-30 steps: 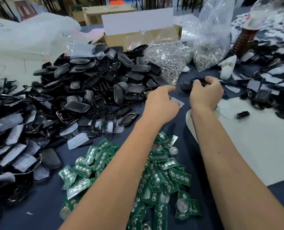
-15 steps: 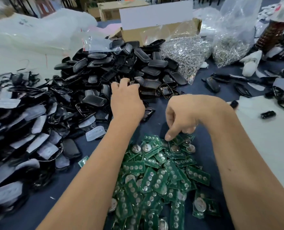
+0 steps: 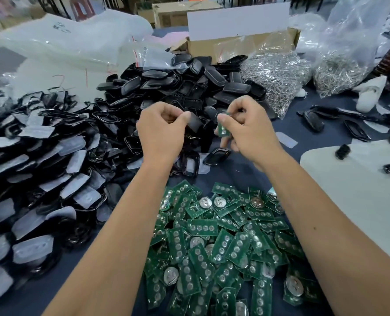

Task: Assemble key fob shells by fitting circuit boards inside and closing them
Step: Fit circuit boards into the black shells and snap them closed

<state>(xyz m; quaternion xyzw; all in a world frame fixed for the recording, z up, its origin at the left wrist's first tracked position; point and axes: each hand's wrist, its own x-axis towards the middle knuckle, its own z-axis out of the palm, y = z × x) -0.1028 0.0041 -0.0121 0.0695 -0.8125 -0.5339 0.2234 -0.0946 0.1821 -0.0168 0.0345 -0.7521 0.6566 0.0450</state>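
1. The left hand (image 3: 161, 131) pinches a black shell half (image 3: 195, 122) between thumb and fingers, raised above the heap of black shells (image 3: 178, 87).
2. The right hand (image 3: 248, 128) grips one green circuit board (image 3: 224, 127) by its edge, close beside the shell half but not yet touching it.
3. To do this step well, I think the board should be turned flat and aligned with the shell's cavity before pressing; which way the cavity faces I cannot tell.
4. Under the arms lies the pile of circuit boards (image 3: 223, 242), so the forearms have little room to lower; more open table (image 3: 246, 169) is between the piles, and a white sheet (image 3: 353, 197) lies at the right.
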